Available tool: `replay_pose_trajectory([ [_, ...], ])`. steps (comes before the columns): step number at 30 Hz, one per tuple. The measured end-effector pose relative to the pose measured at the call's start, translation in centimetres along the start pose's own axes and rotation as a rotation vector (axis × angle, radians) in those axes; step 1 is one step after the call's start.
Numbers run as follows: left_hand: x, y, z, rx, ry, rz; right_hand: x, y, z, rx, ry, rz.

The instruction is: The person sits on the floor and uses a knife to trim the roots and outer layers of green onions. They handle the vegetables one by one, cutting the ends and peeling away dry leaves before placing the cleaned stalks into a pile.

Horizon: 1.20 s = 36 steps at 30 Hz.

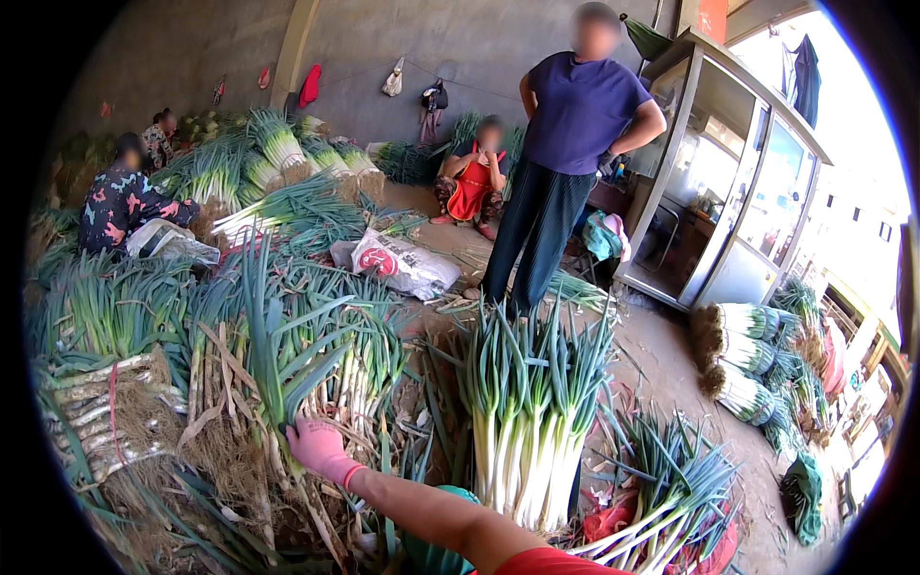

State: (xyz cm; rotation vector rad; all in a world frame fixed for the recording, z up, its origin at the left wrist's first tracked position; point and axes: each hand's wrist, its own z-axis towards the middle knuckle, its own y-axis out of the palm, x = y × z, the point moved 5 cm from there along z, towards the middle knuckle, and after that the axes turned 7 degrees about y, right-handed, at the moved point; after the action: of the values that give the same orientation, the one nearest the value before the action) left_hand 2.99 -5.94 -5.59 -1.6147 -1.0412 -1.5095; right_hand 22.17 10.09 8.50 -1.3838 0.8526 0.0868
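Note:
My right hand (315, 447), in a pink glove, reaches across to the left and grips a green onion stalk (272, 374) with long, upright green leaves. Part of the grip is hidden by the leaves. My left hand is out of view. Before me a thick bundle of cleaned green onions (528, 438) stands upright, white stems down. Left of it lie uncleaned green onions (352, 374) with dry husks, and a tied bundle with roots (108, 413). More loose green onions (665, 503) lie at the lower right on red plastic.
A person (586, 115) stands just beyond the upright bundle; another person (478, 172) squats behind. Two people sit at the left among heaped green onions (277, 147). A white woven sack (402, 266) lies mid-floor. Tied bundles (744, 359) and a glazed booth (726, 187) are at the right.

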Motion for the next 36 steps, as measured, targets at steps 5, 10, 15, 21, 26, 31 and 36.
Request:
replay_pose_trajectory([
  [5, 0.0, 0.3, 0.7, -0.060, 0.157, 0.220, -1.9, 5.4, -6.0, -0.273, -0.636, -0.395],
  [10, 0.5, 0.0, 0.6, -0.080, 0.285, 0.374, -2.5, 5.4, -7.2, -0.374, -0.596, -0.213],
  [15, 0.4, -0.3, 0.5, -0.104, 0.357, 0.439, -1.2, 5.4, -7.0, -0.430, -0.492, -0.219],
  [21, -0.6, -0.8, 0.5, -0.127, 0.426, 0.465, -2.0, 4.9, -6.6, -0.489, -0.467, -0.300],
  [26, -3.1, -1.7, 0.4, -0.152, 0.432, 0.497, -1.8, 5.5, -6.4, -0.507, -0.465, -0.275],
  [31, 2.0, -0.4, -0.7, -0.105, 0.463, 0.550, -1.8, 4.9, -6.2, -0.503, -0.445, -0.294],
  [36, 0.1, -0.5, -0.4, -0.060, 0.487, 0.548, -2.0, 4.8, -6.4, -0.524, -0.430, -0.287],
])
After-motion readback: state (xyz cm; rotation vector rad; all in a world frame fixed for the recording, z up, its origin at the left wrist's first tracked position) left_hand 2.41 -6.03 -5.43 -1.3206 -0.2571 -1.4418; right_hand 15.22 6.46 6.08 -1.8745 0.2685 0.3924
